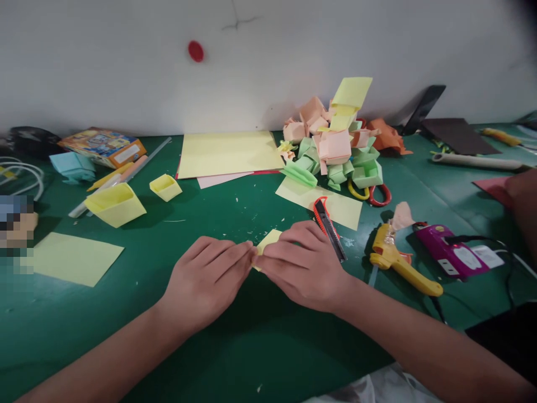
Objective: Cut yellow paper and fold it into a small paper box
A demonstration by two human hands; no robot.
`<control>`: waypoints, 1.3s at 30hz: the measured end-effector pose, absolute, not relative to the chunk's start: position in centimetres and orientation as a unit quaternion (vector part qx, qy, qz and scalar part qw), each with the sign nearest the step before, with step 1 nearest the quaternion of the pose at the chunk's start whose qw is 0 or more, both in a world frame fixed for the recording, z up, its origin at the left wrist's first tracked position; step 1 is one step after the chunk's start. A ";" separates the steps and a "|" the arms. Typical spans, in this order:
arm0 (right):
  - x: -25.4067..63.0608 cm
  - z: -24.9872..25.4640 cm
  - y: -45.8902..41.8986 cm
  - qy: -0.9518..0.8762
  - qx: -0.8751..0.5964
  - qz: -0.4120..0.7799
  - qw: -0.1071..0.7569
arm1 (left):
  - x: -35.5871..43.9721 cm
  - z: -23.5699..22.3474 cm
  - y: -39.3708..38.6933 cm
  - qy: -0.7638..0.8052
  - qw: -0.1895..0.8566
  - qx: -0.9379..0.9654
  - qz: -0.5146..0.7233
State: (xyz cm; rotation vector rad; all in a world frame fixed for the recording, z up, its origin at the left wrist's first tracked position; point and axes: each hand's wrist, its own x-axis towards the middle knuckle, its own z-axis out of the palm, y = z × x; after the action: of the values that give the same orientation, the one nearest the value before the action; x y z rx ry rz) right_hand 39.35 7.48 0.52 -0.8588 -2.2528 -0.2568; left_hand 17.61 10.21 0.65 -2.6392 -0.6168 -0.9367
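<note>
A small piece of yellow paper (268, 240) is pinched between my two hands above the green table. My left hand (210, 274) is closed, its fingertips on the paper's left end. Closed over its right side is my right hand (304, 266), which hides much of the piece. Just beyond my right hand lies a red and black box cutter (329, 226). Two folded yellow paper boxes, a larger one (117, 206) and a smaller one (165, 187), sit to the left. A flat yellow sheet (79, 257) lies nearer on that side.
Behind my hands are large yellow sheets (230, 154) and a heap of folded paper pieces (335, 148). Scissors (380, 195), a yellow glue gun (403, 268) and a purple power box (455, 252) are to the right. Another person's hand (522, 193) shows at the right edge.
</note>
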 end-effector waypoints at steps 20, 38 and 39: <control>40.0 0.2 8.0 -0.843 -0.395 0.003 0.365 | 16.3 1.1 10.9 -0.216 0.281 -0.902 -0.246; 39.0 -0.8 7.8 -0.859 -0.473 0.095 0.172 | 17.5 -1.1 9.7 -0.291 0.219 -0.909 -0.201; 39.0 -0.7 7.9 -0.856 -0.479 0.108 0.161 | 17.5 -1.2 9.8 -0.303 0.176 -0.916 -0.195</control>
State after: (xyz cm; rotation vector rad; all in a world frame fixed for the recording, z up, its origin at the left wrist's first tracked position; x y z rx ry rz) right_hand 39.02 7.86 -0.75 -1.3661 -2.4445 0.3079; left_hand 17.51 9.84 -1.24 -2.5938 -0.8579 -0.5520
